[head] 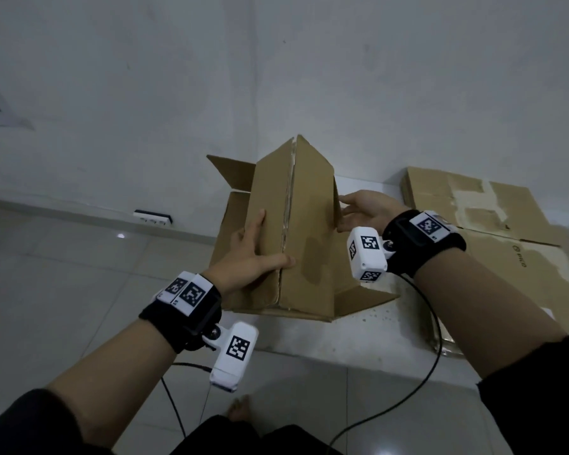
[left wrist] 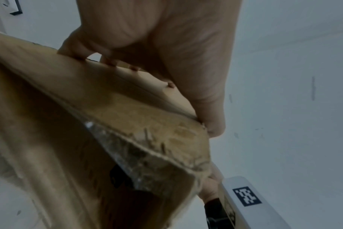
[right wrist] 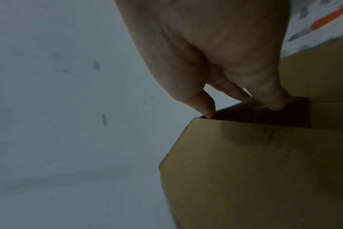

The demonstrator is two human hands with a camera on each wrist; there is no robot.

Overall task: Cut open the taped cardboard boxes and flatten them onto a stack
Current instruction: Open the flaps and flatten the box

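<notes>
1. Here we hold the opened brown cardboard box (head: 296, 231) up between both hands, above the white tiled floor (head: 63, 274) and in front of the pale wall (head: 276, 60).
2. Our left hand (head: 253, 254) lies on the near-left panel, fingers fairly straight and the thumb stretched across toward the centre seam; in the left wrist view the fingertips (left wrist: 110, 61) press over a panel edge, so the hold is loose, not a tight clamp.
3. Our right hand (head: 365, 210) is at the box's right edge, thumb and fingers pinching a thin flap edge, as the right wrist view shows.
4. The box's long axis runs away from us, along the seam with its strip of clear tape (head: 288, 205), and the flaps at both ends stand open.
5. The stack of flattened brown cardboard sheets (head: 480, 218) lies on the floor to the right, just beyond our right hand, so that hand is the nearer one.
6. We judge the collapse should go sideways, rightward toward that stack.
</notes>
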